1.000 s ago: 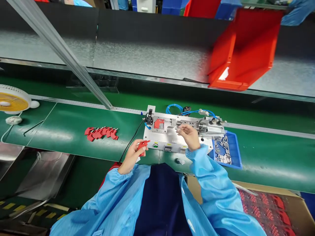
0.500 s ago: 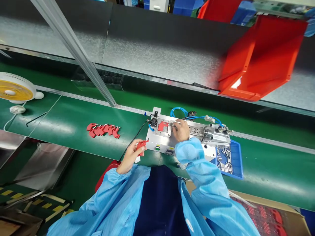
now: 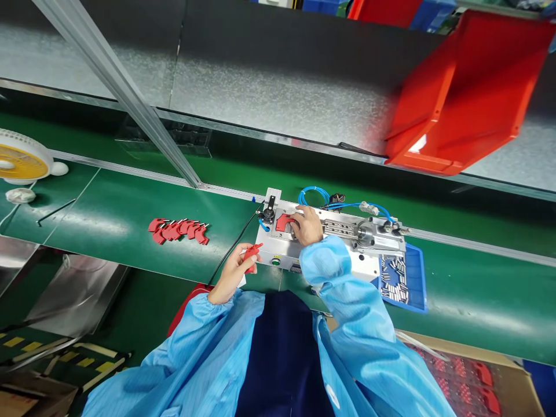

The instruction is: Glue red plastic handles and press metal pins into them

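Observation:
My left hand is closed around a red plastic part with a narrow end pointing right, held in front of the metal fixture. A second red plastic part lies in the fixture's nest. My right hand reaches over the fixture, its fingers bent onto the right end of that part. The fingertips partly cover the part, and any pin beneath them is hidden. To the left on the green bench, several red parts with metal pins lie in a cluster.
A blue tray of metal pins sits right of the fixture. Blue air hoses run behind it. A red bin rests on the shelf above. A metal post rises at left, near a fan.
My right hand has moved left along the fixture, from the metal rod beside the nest onto the red part. My left hand still holds its red part in nearly the same place.

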A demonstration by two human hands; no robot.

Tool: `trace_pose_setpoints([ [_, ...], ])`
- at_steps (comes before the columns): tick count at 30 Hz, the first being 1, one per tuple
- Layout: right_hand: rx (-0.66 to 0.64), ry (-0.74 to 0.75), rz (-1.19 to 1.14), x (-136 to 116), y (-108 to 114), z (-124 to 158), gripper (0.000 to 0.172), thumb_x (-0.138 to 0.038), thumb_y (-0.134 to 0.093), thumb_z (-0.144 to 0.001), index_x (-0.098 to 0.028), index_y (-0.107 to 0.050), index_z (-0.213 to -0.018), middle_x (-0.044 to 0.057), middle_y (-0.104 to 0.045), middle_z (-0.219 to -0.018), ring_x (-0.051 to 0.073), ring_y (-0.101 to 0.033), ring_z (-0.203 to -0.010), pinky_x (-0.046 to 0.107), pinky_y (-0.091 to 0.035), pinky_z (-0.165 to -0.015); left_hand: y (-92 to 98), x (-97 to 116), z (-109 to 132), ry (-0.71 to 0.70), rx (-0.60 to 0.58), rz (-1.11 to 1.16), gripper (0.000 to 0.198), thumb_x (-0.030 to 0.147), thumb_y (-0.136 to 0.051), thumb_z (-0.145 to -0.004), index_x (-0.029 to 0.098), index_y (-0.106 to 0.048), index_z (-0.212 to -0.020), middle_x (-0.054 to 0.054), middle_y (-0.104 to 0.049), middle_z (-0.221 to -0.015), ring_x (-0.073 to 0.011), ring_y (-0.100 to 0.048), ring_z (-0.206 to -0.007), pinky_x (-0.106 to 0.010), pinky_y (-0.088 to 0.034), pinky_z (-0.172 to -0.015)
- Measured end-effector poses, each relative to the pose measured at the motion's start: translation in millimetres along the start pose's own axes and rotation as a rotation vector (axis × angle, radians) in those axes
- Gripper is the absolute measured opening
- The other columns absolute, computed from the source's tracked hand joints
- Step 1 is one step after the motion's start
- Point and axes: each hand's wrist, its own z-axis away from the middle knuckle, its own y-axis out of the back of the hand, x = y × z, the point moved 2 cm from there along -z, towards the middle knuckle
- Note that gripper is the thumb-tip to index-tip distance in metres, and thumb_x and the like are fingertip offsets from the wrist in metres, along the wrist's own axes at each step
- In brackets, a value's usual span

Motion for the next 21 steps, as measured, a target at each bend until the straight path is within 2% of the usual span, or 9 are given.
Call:
trace_pose_setpoints([
  [5,0.022,0.065,-0.018,-4.8,-4.1,-13.5,0.019,-0.011,-0.063,-0.092,-0.021,-0.079,-0.096,0.015,-0.068,-0.122,0.033,-0.057,-0.119,0.048,-0.054,-0.097,4.1,-4.0,-0.6,-0.022,-0.025,-0.069,0.044,0.052,-0.080,-0.082,0.019,-0.063,-0.105,-0.005,-0.076,-0.095,-0.0116,-0.060,-0.065,-0.024,-0.046,-0.060],
  [9,0.133,0.055,-0.047,-0.1,11.6,-9.4,0.022,-0.012,-0.056,-0.096,-0.020,-0.076,-0.101,0.014,-0.067,-0.118,0.031,-0.058,-0.120,0.048,-0.051,-0.101,2.8,-14.0,-3.1,-0.061,-0.090,-0.235,0.034,0.047,-0.075,-0.084,0.019,-0.071,-0.103,-0.006,-0.073,-0.101,-0.0109,-0.056,-0.064,-0.025,-0.046,-0.057],
  [12,0.310,-0.016,-0.091,10.7,34.0,15.5,0.025,-0.019,-0.049,-0.103,-0.020,-0.071,-0.114,0.015,-0.064,-0.123,0.031,-0.058,-0.121,0.050,-0.051,-0.102,-6.3,-13.8,-10.8,-0.232,-0.116,-0.415,0.026,0.040,-0.073,-0.087,0.020,-0.075,-0.103,-0.006,-0.069,-0.105,-0.0144,-0.061,-0.073,-0.028,-0.051,-0.065],
  [14,0.376,-0.038,-0.123,17.5,45.5,42.0,0.023,-0.025,-0.049,-0.104,-0.020,-0.069,-0.115,0.014,-0.065,-0.120,0.030,-0.062,-0.114,0.047,-0.054,-0.098,-19.0,-6.7,-21.7,-0.386,-0.125,-0.550,0.023,0.033,-0.071,-0.089,0.022,-0.076,-0.109,-0.006,-0.067,-0.105,-0.0161,-0.063,-0.079,-0.029,-0.054,-0.072],
  [15,0.374,-0.037,-0.138,20.1,48.2,56.4,0.021,-0.027,-0.051,-0.104,-0.021,-0.069,-0.113,0.013,-0.066,-0.116,0.029,-0.064,-0.109,0.046,-0.056,-0.095,-27.5,-1.6,-29.0,-0.456,-0.136,-0.630,0.024,0.029,-0.071,-0.090,0.023,-0.075,-0.113,-0.005,-0.067,-0.106,-0.0164,-0.064,-0.081,-0.029,-0.055,-0.074],
  [17,0.291,-0.050,-0.168,24.2,46.3,83.6,0.017,-0.029,-0.055,-0.101,-0.022,-0.070,-0.106,0.010,-0.068,-0.106,0.027,-0.067,-0.100,0.043,-0.059,-0.089,-47.4,9.6,-47.1,-0.561,-0.146,-0.849,0.027,0.024,-0.070,-0.092,0.024,-0.073,-0.119,-0.005,-0.066,-0.110,-0.0168,-0.066,-0.086,-0.029,-0.057,-0.080],
  [21,0.114,-0.155,-0.177,29.6,23.9,118.7,0.016,-0.025,-0.057,-0.095,-0.022,-0.072,-0.098,0.010,-0.070,-0.100,0.027,-0.069,-0.092,0.041,-0.061,-0.083,-85.3,24.4,-85.6,-0.596,-0.081,-1.175,0.025,0.021,-0.067,-0.095,0.021,-0.067,-0.121,-0.007,-0.064,-0.119,-0.0216,-0.069,-0.098,-0.031,-0.057,-0.084],
])
